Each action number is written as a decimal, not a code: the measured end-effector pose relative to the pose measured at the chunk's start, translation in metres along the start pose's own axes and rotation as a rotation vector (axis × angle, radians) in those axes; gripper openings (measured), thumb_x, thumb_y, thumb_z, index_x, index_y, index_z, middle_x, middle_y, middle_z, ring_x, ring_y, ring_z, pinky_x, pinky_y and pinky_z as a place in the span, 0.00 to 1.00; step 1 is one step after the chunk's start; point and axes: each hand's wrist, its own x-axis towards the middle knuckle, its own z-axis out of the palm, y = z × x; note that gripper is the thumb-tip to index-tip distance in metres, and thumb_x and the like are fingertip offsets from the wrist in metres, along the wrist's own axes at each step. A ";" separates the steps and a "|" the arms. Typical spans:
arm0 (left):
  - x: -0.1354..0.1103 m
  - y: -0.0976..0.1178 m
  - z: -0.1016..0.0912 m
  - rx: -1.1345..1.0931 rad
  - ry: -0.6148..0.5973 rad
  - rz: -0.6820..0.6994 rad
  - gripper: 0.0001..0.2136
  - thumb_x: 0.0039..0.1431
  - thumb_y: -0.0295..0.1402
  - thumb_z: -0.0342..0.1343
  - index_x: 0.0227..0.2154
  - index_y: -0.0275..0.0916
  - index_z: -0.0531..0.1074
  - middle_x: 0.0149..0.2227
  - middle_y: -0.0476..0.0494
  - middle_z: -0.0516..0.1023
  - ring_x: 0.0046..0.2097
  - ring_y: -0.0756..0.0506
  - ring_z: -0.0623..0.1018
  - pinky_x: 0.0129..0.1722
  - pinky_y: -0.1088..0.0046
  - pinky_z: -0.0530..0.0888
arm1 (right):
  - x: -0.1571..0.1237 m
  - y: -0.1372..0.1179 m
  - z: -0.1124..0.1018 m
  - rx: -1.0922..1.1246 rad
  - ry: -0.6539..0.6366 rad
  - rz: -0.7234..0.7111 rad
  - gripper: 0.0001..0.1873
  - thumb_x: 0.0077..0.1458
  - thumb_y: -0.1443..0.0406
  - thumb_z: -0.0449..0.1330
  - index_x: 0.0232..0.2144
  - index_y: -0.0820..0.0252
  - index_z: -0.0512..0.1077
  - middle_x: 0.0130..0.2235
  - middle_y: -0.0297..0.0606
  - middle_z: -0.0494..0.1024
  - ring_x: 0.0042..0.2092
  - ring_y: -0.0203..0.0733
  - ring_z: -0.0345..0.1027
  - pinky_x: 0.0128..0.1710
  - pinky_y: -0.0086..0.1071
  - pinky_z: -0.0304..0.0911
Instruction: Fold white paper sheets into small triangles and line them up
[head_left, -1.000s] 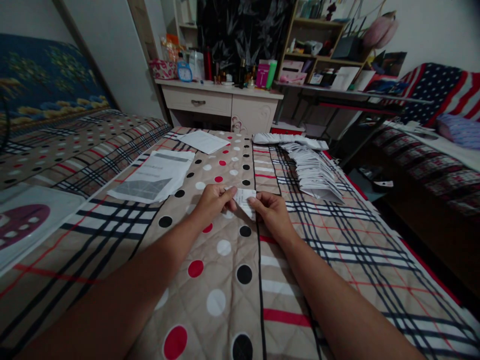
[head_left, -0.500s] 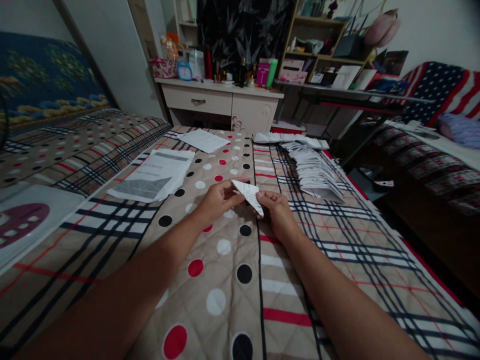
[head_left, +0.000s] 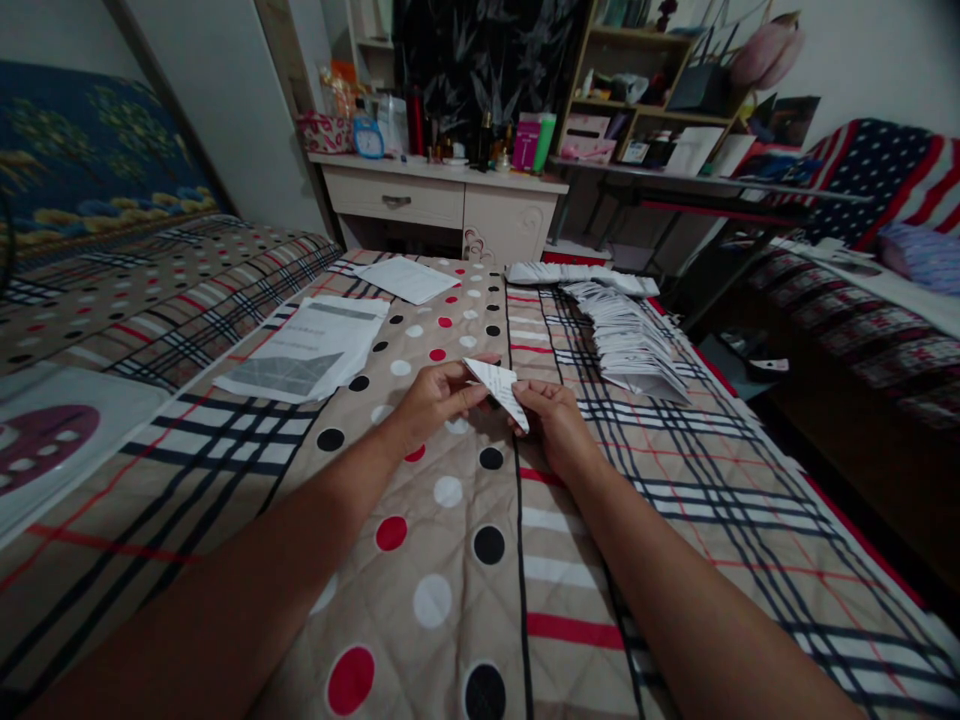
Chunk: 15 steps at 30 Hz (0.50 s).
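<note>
Both of my hands meet over the patterned bedspread (head_left: 450, 560) near the middle of the view. My left hand (head_left: 435, 398) and my right hand (head_left: 553, 425) pinch a small folded paper piece (head_left: 499, 386) between their fingertips; it now has a triangular, pointed shape. To the right, a long row of similar folded paper pieces (head_left: 628, 340) lies overlapped along the bed's edge. Printed sheets (head_left: 311, 350) lie to the left of my hands, with another white sheet (head_left: 409, 280) farther back.
A white plastic bag with a dark red print (head_left: 52, 440) lies at the left. Beyond the bed stands a cream dresser (head_left: 442, 205) crowded with bottles and a clock, plus a shelf and desk (head_left: 675, 130). A second bed (head_left: 862, 300) is across a dark gap.
The paper piece went from a flat rectangle held between both hands to a folded, pointed triangle. My hands have lifted slightly and stay close together.
</note>
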 end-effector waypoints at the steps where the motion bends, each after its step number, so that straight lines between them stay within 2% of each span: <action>1: 0.000 0.000 0.000 -0.012 0.000 -0.004 0.20 0.53 0.39 0.62 0.48 0.36 0.76 0.41 0.39 0.81 0.33 0.49 0.78 0.26 0.79 0.68 | 0.000 0.000 0.000 0.003 -0.004 -0.003 0.12 0.45 0.58 0.65 0.23 0.62 0.73 0.19 0.33 0.72 0.18 0.30 0.57 0.17 0.24 0.50; 5: -0.001 -0.001 -0.002 -0.061 0.000 -0.020 0.22 0.53 0.37 0.60 0.52 0.36 0.74 0.34 0.43 0.81 0.32 0.49 0.77 0.26 0.79 0.68 | 0.000 0.002 0.000 -0.008 -0.011 -0.011 0.13 0.44 0.57 0.66 0.23 0.62 0.72 0.19 0.33 0.71 0.18 0.30 0.56 0.17 0.25 0.50; 10: -0.001 0.000 -0.002 -0.062 0.049 -0.030 0.22 0.51 0.35 0.58 0.50 0.35 0.75 0.38 0.42 0.81 0.31 0.50 0.76 0.26 0.79 0.68 | -0.001 0.004 0.001 -0.096 0.001 -0.034 0.16 0.45 0.55 0.66 0.21 0.60 0.69 0.18 0.29 0.67 0.18 0.29 0.54 0.18 0.25 0.47; 15: -0.002 0.006 0.008 0.098 -0.016 0.060 0.19 0.42 0.26 0.60 0.42 0.34 0.78 0.40 0.41 0.81 0.40 0.45 0.78 0.40 0.73 0.73 | -0.001 0.009 0.003 -0.229 -0.092 -0.106 0.19 0.48 0.51 0.64 0.20 0.61 0.68 0.18 0.29 0.66 0.20 0.29 0.53 0.20 0.26 0.50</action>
